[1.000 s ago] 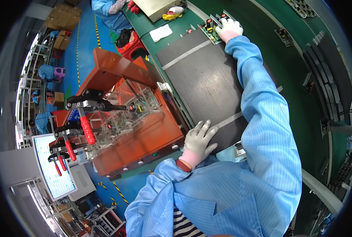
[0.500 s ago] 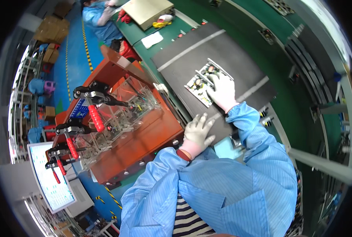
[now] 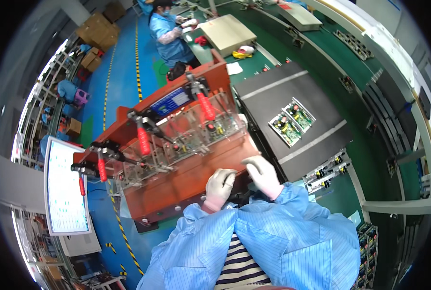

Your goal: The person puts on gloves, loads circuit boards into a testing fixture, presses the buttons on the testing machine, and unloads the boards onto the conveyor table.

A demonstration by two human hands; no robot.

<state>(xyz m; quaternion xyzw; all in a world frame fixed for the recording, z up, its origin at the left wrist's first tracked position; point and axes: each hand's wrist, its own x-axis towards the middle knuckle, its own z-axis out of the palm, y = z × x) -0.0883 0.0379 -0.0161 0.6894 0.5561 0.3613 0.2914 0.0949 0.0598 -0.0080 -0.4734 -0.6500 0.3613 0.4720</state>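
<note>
The left hand (image 3: 220,187), in a pale glove, has its fingers curled in with the thumb close beside them; I cannot tell whether anything sits between. The right hand (image 3: 262,176), just to its right, is a little blurred, its fingers half bent and pointing left; I cannot tell whether it holds something. Both are over the near right part of an orange box (image 3: 186,166), and contact with it is unclear.

On top of the box, clear covers (image 3: 215,121) and red-handled clamps (image 3: 206,107) hide much of the inside. The blue label (image 3: 173,101) on its upright back carries pale print too small to read. At the left, a screen (image 3: 68,188) shows rows of tiny text, also unreadable.

To the right of the box, the circuit board (image 3: 292,122) lies flat on a dark mat (image 3: 263,92) with two light strips, on the green desk (image 3: 252,64). More boards (image 3: 325,171) stand past the mat's near right edge, their details hard to make out. At the far left, a co-worker (image 3: 169,36) stands partly behind the desk; another blue sleeve is cut off by the upper edge
</note>
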